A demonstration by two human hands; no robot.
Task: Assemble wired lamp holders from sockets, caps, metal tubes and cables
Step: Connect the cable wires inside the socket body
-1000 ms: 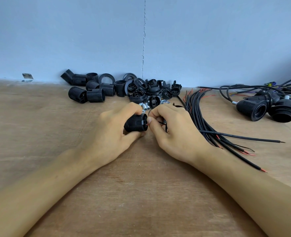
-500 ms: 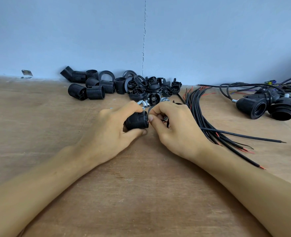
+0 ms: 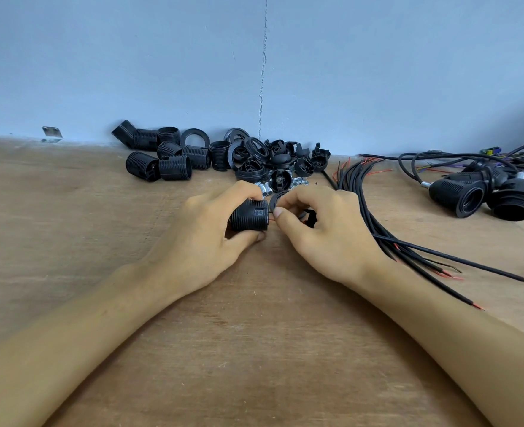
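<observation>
Judging by the piles, the job is only partly done. Well to the right of the right hand (image 3: 325, 232), a few finished lamp holders (image 3: 458, 198) lie on the surface (image 3: 254, 349) with their cables already attached. Plenty remains: a heap of loose threaded sockets (image 3: 174, 163) lies beyond the left hand (image 3: 205, 238), loose caps (image 3: 254, 169) are piled just beyond both hands, small metal tubes (image 3: 265, 190) lie right at the fingertips, and a bundle of bare-ended cables (image 3: 374, 208) fans out beside the right hand.

One more unit is in progress between the hands. The left hand is curled round a ribbed black socket (image 3: 250, 215), thumb beneath and fingers over the top, holding it on its side just above the surface. The right hand pinches a black ring-shaped part (image 3: 276, 199) at the socket's open end, thumb and forefinger closed on it. A thin red wire shows in the gap between the two pieces. I cannot tell whether they are joined yet. This looks like the stage of fitting the wired end piece to the barrel.

The socket carries a small moulded mark on its side, too small to read. No brand or label is legible anywhere.
</observation>
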